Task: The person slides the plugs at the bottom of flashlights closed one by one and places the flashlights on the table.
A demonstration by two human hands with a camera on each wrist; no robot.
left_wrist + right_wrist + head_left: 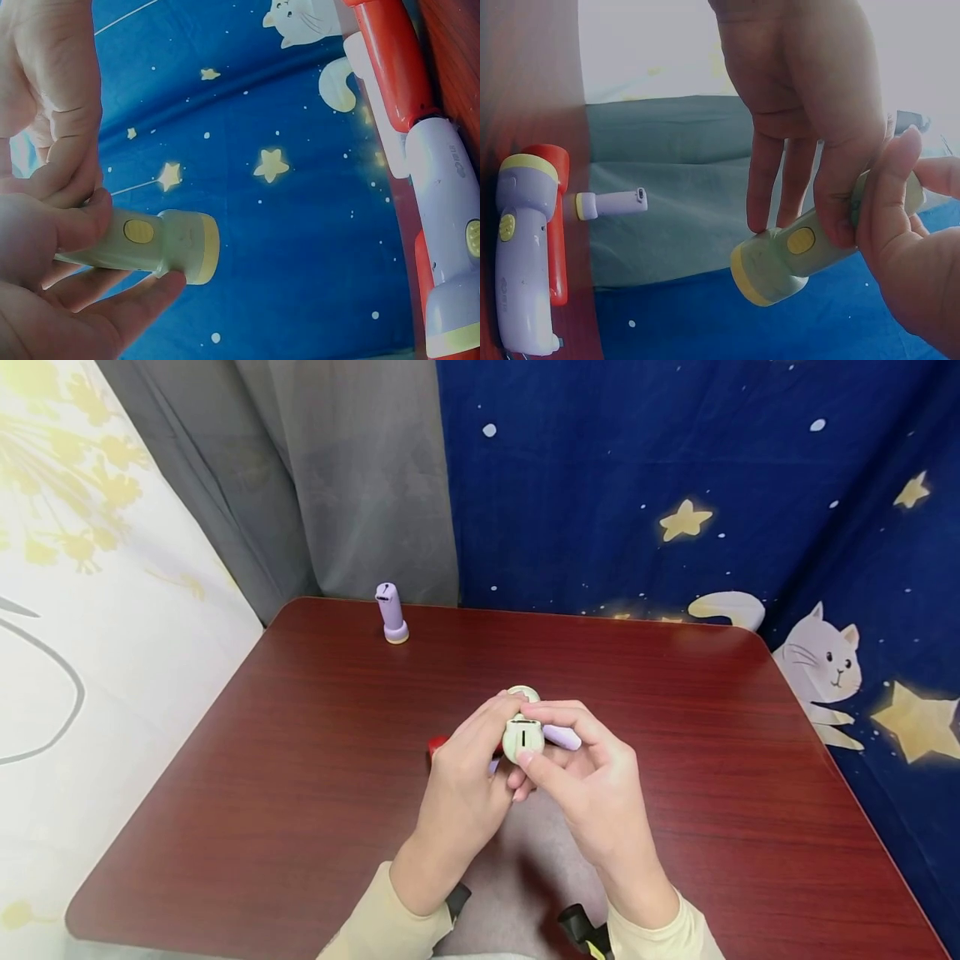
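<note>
A pale green flashlight (523, 740) with a yellow button and a yellow rim is held above the table, its slotted tail end turned towards me. My left hand (467, 781) grips its body, with fingers reaching along to the lamp head (191, 247). At the tail end, my right hand (603, 781) pinches it between thumb and fingers. Below the hands lie a purple flashlight (525, 270) and a red one (558, 247), side by side. In the head view the hands mostly cover these two.
Another purple flashlight (392, 614) stands upright on its lamp head near the back left edge of the dark red table (300, 760). Behind the table hang a grey curtain (367, 468) and a blue star-patterned cloth (585, 527). White patterned cloth (112, 635) borders the left side.
</note>
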